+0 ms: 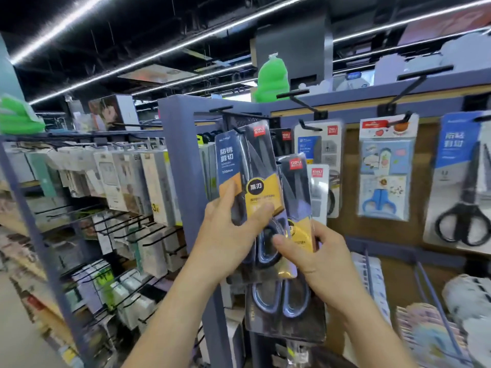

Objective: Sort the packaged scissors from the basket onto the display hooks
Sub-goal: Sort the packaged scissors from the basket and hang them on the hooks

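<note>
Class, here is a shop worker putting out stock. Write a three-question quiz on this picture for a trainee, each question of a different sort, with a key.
1. True or false: the left hand and the right hand both hold scissors packs.
2. The pack with small blue scissors is: A hanging on a hook; B held in a hand; C lying flat on a shelf.
3. What colour are the handles of the big scissors at the far right?

Key: 1 true; 2 A; 3 black.
</note>
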`<move>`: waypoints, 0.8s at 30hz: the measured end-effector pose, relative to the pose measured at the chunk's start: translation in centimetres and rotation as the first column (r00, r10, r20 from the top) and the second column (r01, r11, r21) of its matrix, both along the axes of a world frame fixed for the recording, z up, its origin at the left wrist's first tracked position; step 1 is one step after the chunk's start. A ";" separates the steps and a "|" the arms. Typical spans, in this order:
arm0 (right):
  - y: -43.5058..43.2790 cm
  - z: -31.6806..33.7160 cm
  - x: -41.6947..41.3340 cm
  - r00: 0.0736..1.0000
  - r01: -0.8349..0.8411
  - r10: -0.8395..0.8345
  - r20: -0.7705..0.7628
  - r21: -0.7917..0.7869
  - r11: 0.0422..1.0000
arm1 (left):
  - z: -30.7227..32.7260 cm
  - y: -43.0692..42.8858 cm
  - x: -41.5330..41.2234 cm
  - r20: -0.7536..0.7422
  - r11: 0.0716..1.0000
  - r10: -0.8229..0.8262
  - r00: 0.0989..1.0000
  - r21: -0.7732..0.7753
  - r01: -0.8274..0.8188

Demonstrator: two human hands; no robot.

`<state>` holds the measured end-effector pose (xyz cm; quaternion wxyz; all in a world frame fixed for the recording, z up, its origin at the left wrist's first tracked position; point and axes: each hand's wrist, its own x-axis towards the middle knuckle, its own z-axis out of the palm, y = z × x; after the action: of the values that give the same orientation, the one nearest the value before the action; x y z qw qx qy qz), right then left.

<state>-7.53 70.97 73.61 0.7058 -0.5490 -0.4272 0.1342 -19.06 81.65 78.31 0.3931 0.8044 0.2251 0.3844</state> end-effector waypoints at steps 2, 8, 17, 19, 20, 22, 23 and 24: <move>0.0 0.1 0.3 0.998 0.034 -0.033 0.046 -0.033 0.999 | -0.1 0.3 0.7 0.019 1.000 -0.027 0.999 0.011 0.027; -1.8 -0.8 2.0 0.976 0.215 -0.216 -0.015 -0.057 0.975 | -0.5 4.7 4.7 0.062 0.998 0.031 0.998 0.060 -0.034; -3.6 -1.6 4.7 0.927 0.346 -0.342 -0.153 -0.005 0.938 | -1.9 9.5 12.5 -0.142 0.978 0.166 0.976 0.152 -0.145; -3.7 -1.4 4.7 0.933 0.323 -0.318 -0.169 0.006 0.946 | -2.8 9.9 13.0 -0.243 0.972 0.191 0.951 0.183 -0.149; -3.7 -1.4 4.6 0.940 0.306 -0.301 -0.162 0.002 0.952 | -3.1 9.9 13.1 -0.273 0.964 0.225 0.935 0.202 -0.173; -3.8 -1.3 4.4 0.954 0.269 -0.267 -0.136 -0.006 0.963 | -3.1 9.1 12.7 -0.190 0.953 0.267 0.945 0.200 -0.229; -3.8 -1.3 4.3 0.959 0.256 -0.254 -0.123 -0.007 0.967 | -3.1 8.3 12.2 -0.083 0.958 0.250 0.965 0.168 -0.233; -3.8 -1.3 4.3 0.962 0.247 -0.246 -0.116 -0.007 0.969 | -3.0 7.1 11.5 0.036 0.974 0.197 0.980 0.111 -0.200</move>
<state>-3.26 67.16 72.33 0.7428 -0.5863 -0.3144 0.0754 -7.56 88.70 75.35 0.3088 0.7943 0.2771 0.4437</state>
